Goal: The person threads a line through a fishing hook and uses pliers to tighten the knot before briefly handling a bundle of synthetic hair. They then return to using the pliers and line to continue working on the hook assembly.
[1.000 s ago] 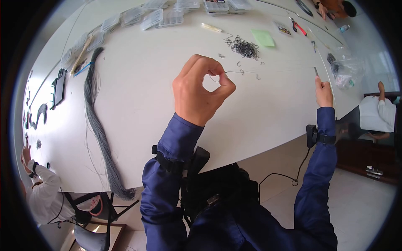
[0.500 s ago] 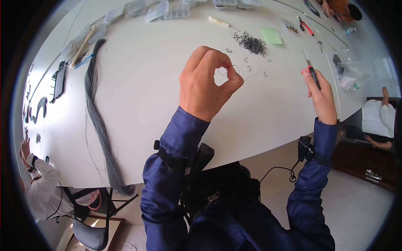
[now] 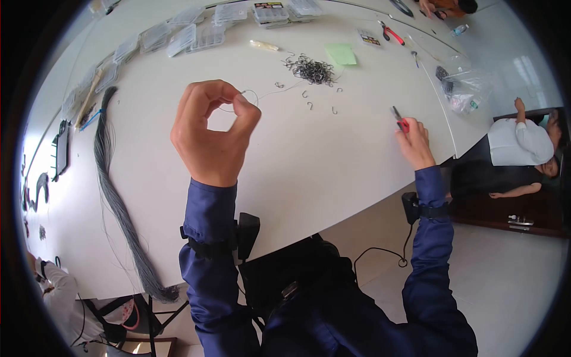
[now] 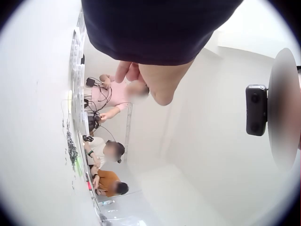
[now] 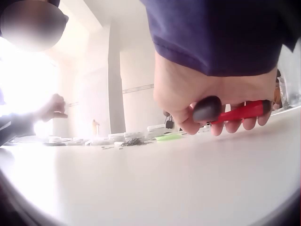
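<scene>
My left hand (image 3: pixel 217 131) is raised over the table, its thumb and index finger pinching a thin line. Past the fingertips the line bends into a small round loop (image 3: pixel 256 95), and a thin tail runs off towards the dark fish hooks (image 3: pixel 313 71). What else sits in the pinch is hidden. In the left wrist view the left hand (image 4: pixel 153 82) shows only partly below the sleeve. On the right, my right hand (image 3: pixel 418 147) grips a red-and-black-handled tool (image 3: pixel 403 124) with a narrow metal tip. The right wrist view shows its red handle (image 5: pixel 242 112) across the fingers, low over the table.
A few loose hooks (image 3: pixel 310 105) lie before the pile. A green note (image 3: pixel 341 54) and red-handled pliers (image 3: pixel 392 33) are farther back. Clear plastic boxes (image 3: pixel 208 37) line the far side. At left stretches a long grey bundle of strands (image 3: pixel 122 196). Other people sit around.
The left hand has moved left with the looped line. Line that ran stretched towards the right hand now trails loosely. The right hand has turned and lowered the tool. The head view has shifted.
</scene>
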`<state>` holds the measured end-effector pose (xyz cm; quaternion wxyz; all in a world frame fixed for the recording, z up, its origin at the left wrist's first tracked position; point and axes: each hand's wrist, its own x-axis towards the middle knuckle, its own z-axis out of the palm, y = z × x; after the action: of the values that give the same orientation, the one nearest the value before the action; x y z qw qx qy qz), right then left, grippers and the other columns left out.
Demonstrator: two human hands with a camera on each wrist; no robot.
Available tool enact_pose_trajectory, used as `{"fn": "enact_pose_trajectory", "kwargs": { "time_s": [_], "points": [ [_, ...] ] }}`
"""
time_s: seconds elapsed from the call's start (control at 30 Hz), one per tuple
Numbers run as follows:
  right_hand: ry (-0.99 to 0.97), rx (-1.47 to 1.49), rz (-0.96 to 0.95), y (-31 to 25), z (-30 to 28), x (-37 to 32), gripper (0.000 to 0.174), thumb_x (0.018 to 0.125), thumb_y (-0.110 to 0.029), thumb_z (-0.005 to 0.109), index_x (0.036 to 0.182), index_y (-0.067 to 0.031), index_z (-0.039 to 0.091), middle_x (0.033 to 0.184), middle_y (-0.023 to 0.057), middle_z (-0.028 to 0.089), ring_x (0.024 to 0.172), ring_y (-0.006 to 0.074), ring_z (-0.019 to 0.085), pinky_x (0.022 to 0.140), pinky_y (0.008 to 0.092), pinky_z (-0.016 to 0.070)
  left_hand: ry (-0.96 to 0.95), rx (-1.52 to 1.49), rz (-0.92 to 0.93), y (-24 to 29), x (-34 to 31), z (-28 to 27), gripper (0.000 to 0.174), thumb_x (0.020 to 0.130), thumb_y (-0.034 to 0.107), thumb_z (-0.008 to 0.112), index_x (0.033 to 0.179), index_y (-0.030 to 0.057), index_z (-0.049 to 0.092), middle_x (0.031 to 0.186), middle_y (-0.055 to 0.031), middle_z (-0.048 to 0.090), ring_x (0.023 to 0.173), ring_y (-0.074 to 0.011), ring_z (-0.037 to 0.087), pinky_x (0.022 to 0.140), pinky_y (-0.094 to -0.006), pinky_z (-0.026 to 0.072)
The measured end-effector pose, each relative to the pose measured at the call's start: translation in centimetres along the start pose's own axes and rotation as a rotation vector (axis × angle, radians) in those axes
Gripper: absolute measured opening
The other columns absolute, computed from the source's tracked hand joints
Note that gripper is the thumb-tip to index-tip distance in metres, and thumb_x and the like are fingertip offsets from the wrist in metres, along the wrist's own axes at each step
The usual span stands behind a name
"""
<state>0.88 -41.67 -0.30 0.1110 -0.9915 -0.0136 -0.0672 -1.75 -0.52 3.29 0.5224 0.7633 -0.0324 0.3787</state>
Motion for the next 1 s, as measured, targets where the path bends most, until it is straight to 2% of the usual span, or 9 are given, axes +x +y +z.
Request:
{"fn": "enact_pose_trajectory", "kwargs": {
  "time_s": [0.2,0.27,0.33,0.4,0.5,0.63,0.73,0.83,1.0],
  "points": [
    [0.239,-0.120,-0.209,-5.2,1.0,-0.9,0.050,0.082,-0.019,0.066,0.130,-0.0090,0.054,0.122,0.0149,0.055,0.110,0.0349,0.048,0.104,0.0448,0.0329,-0.084,0.072,0.200,1.2,-0.6,1.3,0.020,0.067,-0.007,0.068,0.083,0.0022,0.061,0.083,-0.0066,0.063,0.074,-0.0177,0.063,0.071,-0.0273,0.0513],
    [0.265,0.167,-0.208,-12.0,-2.3,-1.1,0.045,0.081,-0.013,0.070,0.125,-0.0121,0.060,0.109,0.0111,0.057,0.101,0.0283,0.051,0.091,0.0388,0.0435,-0.110,0.105,0.225,1.1,-0.7,1.4,0.020,0.067,-0.007,0.069,0.082,0.0028,0.061,0.083,-0.0058,0.063,0.073,-0.0176,0.063,0.069,-0.0280,0.0517],
    [0.178,0.432,-0.382,-18.1,-4.6,-1.4,0.042,0.082,-0.012,0.071,0.123,-0.0130,0.062,0.097,0.0069,0.059,0.091,0.0249,0.053,0.083,0.0351,0.0466,-0.141,0.097,0.230,1.0,-1.1,1.9,0.022,0.066,-0.007,0.070,0.083,0.0032,0.060,0.084,-0.0055,0.063,0.073,-0.0178,0.063,0.068,-0.0291,0.0519],
    [0.152,0.498,-0.653,-22.8,-5.3,-1.2,0.034,0.082,-0.009,0.071,0.115,-0.0115,0.064,0.088,0.0044,0.058,0.085,0.0230,0.054,0.080,0.0352,0.0463,-0.175,0.084,0.232,0.8,-1.3,2.0,0.024,0.065,-0.007,0.071,0.083,0.0037,0.060,0.084,-0.0052,0.063,0.073,-0.0183,0.063,0.066,-0.0303,0.0521],
    [0.160,0.549,-0.694,-25.7,-3.3,-0.2,0.026,0.081,-0.007,0.072,0.106,-0.0105,0.065,0.087,0.0051,0.056,0.083,0.0226,0.054,0.078,0.0351,0.0459,-0.234,0.070,0.190,0.2,-1.6,2.0,0.029,0.062,-0.005,0.074,0.083,0.0066,0.058,0.084,-0.0052,0.058,0.078,-0.0247,0.060,0.065,-0.0357,0.0501],
    [0.073,0.548,-0.726,-24.9,-3.2,-0.3,0.014,0.084,-0.007,0.069,0.097,-0.0080,0.065,0.085,0.0041,0.059,0.081,0.0206,0.054,0.076,0.0339,0.0458,-0.214,0.059,0.154,0.2,-1.1,1.4,0.025,0.065,-0.007,0.073,0.085,0.0038,0.062,0.085,-0.0049,0.063,0.074,-0.0189,0.063,0.068,-0.0300,0.0528],
    [0.035,0.819,-0.400,-24.1,-2.5,-0.1,0.011,0.089,-0.014,0.066,0.097,-0.0048,0.066,0.087,0.0022,0.065,0.078,0.0149,0.053,0.074,0.0307,0.0452,-0.173,-0.044,0.076,0.5,-1.0,1.4,0.020,0.070,-0.008,0.070,0.085,0.0019,0.061,0.086,-0.0054,0.064,0.077,-0.0163,0.063,0.071,-0.0288,0.0537],
    [-0.258,1.007,-0.241,-23.6,-2.6,0.5,0.019,0.093,-0.020,0.064,0.097,-0.0020,0.068,0.088,0.0010,0.068,0.076,0.0098,0.052,0.073,0.0261,0.0439,-0.203,-0.138,0.021,0.7,-0.9,1.4,0.015,0.073,-0.008,0.068,0.084,0.0001,0.061,0.087,-0.0057,0.064,0.080,-0.0144,0.063,0.075,-0.0277,0.0538],
    [-0.301,1.084,-0.276,-23.2,-1.8,0.7,0.020,0.094,-0.021,0.065,0.097,-0.0017,0.068,0.084,-0.0005,0.065,0.077,0.0071,0.054,0.073,0.0226,0.0434,-0.281,-0.224,-0.017,0.6,-0.9,1.1,0.014,0.076,-0.009,0.066,0.087,-0.0005,0.060,0.089,-0.0049,0.062,0.083,-0.0137,0.062,0.081,-0.0282,0.0531]
  ]
}}
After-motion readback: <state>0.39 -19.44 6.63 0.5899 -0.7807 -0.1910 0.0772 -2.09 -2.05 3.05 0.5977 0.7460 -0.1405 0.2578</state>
